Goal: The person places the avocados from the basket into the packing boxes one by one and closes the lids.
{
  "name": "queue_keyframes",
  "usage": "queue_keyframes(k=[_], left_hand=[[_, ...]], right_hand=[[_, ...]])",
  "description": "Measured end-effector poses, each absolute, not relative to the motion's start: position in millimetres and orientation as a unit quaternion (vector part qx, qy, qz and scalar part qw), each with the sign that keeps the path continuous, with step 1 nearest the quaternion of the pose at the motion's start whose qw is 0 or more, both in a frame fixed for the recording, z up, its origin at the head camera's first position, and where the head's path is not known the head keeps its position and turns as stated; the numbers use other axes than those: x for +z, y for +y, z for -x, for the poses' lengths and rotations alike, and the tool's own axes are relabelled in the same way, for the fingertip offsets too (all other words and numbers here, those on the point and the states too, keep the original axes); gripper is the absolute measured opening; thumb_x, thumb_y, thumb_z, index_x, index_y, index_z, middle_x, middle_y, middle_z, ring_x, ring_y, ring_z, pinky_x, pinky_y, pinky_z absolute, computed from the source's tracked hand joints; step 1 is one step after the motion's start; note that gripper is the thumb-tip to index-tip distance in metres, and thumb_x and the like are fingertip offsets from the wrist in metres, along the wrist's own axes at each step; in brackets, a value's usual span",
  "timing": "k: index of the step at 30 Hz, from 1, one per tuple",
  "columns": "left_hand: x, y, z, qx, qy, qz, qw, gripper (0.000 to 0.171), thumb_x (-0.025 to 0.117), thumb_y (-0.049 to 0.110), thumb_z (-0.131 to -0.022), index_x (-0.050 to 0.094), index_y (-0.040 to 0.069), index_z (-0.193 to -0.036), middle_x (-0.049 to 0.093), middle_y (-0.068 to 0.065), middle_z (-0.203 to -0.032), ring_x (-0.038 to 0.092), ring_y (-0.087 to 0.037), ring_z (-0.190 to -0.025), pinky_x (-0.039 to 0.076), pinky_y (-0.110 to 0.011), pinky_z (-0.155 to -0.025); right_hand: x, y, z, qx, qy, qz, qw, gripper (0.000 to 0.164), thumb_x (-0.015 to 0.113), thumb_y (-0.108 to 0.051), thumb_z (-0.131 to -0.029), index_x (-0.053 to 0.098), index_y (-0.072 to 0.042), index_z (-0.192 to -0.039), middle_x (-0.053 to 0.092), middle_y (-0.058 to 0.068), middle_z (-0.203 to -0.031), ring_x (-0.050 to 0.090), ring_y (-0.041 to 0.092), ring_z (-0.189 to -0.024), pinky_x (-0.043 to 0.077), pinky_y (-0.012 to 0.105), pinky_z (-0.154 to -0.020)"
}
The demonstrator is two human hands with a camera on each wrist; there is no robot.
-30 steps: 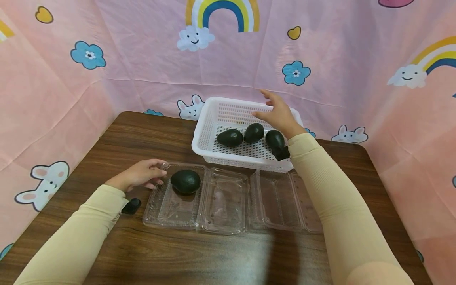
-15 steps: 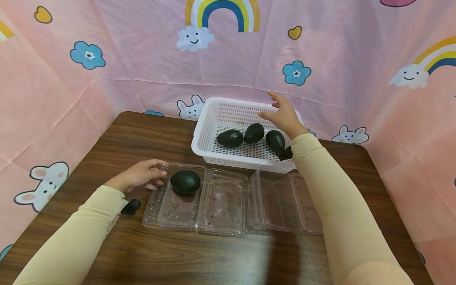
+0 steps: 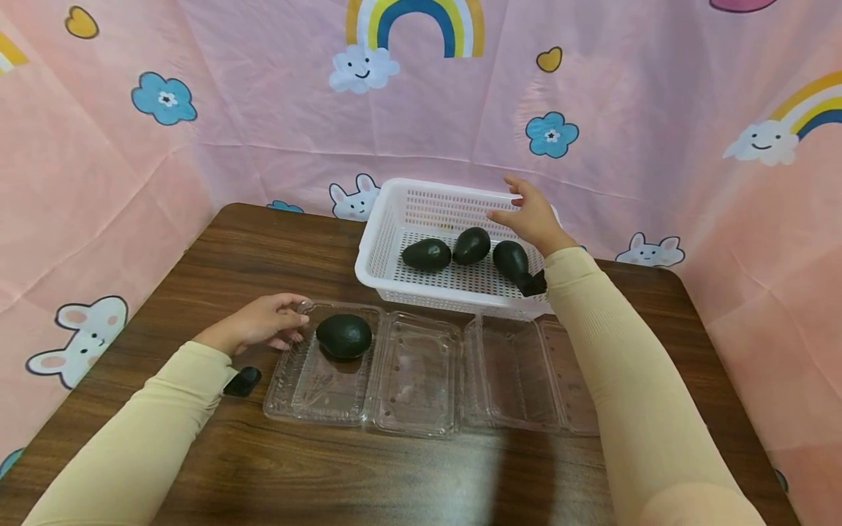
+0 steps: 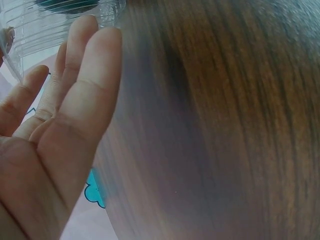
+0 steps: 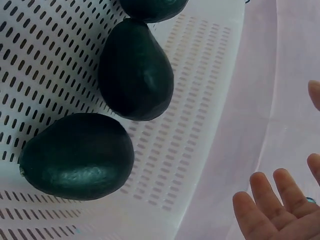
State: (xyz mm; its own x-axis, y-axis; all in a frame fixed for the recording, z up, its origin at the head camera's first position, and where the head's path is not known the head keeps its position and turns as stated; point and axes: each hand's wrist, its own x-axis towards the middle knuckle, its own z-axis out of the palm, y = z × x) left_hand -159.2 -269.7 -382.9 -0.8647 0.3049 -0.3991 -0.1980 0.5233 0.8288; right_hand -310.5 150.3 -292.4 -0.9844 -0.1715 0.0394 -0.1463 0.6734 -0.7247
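Observation:
My left hand (image 3: 263, 321) is at the left edge of a clear plastic clamshell box (image 3: 329, 398), its fingers loosely extended at the rim. One dark green avocado (image 3: 344, 337) lies in that box's base. In the left wrist view, relaxed fingers (image 4: 95, 75) reach up to the ribbed wall of the box. My right hand (image 3: 536, 219) hovers over the right end of a white perforated basket (image 3: 378, 241), fingers spread and holding nothing. Inside the basket lie three avocados; in the right wrist view, an avocado (image 5: 77, 156) is on its side beside another avocado (image 5: 136, 70).
The box's lid (image 3: 417, 372) lies unfolded to its right. A second open clear box (image 3: 516, 372) stands beside it, its lid partly behind my right sleeve (image 3: 625, 365). Everything sits on a brown wooden table (image 3: 368, 475); patterned pink cloth (image 3: 276, 95) surrounds it.
My right hand has drifted slightly to the right and down over the basket, still holding nothing. The left hand, the boxes and the avocados have stayed in place.

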Motion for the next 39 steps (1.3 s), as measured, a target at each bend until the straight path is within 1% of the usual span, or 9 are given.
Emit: queue_keyframes(k=[5,18,23,30,34,39], left_hand=[[-383,-270,160,0.485,0.836,-0.03,0.256,0.06,0.051,0.02,-0.101,0.025,-0.009,-0.146,0.056,-0.029,-0.122,0.064,-0.024,-0.096,0.056,-0.037,-0.074],[-382,-269,161,0.479,0.839,-0.036,0.258,0.059,0.05,0.02,-0.101,0.025,-0.01,-0.146,0.056,-0.029,-0.121,0.064,-0.024,-0.096,0.056,-0.038,-0.074],[-383,-269,161,0.48,0.838,-0.034,0.257,0.059,0.05,0.02,-0.102,0.025,-0.009,-0.146,0.057,-0.028,-0.121,0.064,-0.024,-0.096,0.056,-0.037,-0.074],[-383,-269,161,0.482,0.836,-0.029,0.261,0.059,0.05,0.021,-0.101,0.026,-0.007,-0.147,0.056,-0.028,-0.124,0.064,-0.023,-0.096,0.056,-0.037,-0.074],[-383,-269,162,0.484,0.834,-0.027,0.264,0.059,0.051,0.021,-0.101,0.027,-0.007,-0.147,0.055,-0.028,-0.125,0.063,-0.023,-0.097,0.056,-0.037,-0.075],[-383,-270,161,0.483,0.834,-0.032,0.264,0.06,0.051,0.022,-0.101,0.026,-0.008,-0.147,0.055,-0.029,-0.124,0.063,-0.025,-0.098,0.056,-0.037,-0.074]], right_hand=[[-297,154,313,-0.411,0.907,0.087,0.02,0.079,0.072,-0.021,-0.087,0.028,-0.01,-0.152,0.033,0.019,-0.152,0.037,0.039,-0.135,0.039,0.051,-0.104],[-311,164,320,-0.431,0.9,0.045,0.042,0.08,0.071,-0.02,-0.087,0.027,-0.008,-0.153,0.032,0.023,-0.15,0.036,0.04,-0.135,0.036,0.052,-0.106],[-316,167,321,-0.419,0.906,0.034,0.056,0.079,0.069,-0.022,-0.089,0.025,-0.008,-0.153,0.03,0.024,-0.151,0.035,0.04,-0.136,0.034,0.053,-0.108],[-321,173,323,-0.383,0.919,0.023,0.088,0.08,0.069,-0.024,-0.09,0.023,-0.007,-0.154,0.028,0.023,-0.153,0.031,0.041,-0.137,0.031,0.053,-0.109],[-322,174,324,-0.375,0.92,0.025,0.109,0.08,0.068,-0.022,-0.09,0.023,-0.006,-0.153,0.026,0.025,-0.153,0.032,0.041,-0.137,0.031,0.053,-0.109],[-325,176,324,-0.355,0.923,0.031,0.144,0.08,0.067,-0.02,-0.091,0.021,-0.005,-0.154,0.023,0.026,-0.154,0.028,0.041,-0.139,0.03,0.053,-0.11]])
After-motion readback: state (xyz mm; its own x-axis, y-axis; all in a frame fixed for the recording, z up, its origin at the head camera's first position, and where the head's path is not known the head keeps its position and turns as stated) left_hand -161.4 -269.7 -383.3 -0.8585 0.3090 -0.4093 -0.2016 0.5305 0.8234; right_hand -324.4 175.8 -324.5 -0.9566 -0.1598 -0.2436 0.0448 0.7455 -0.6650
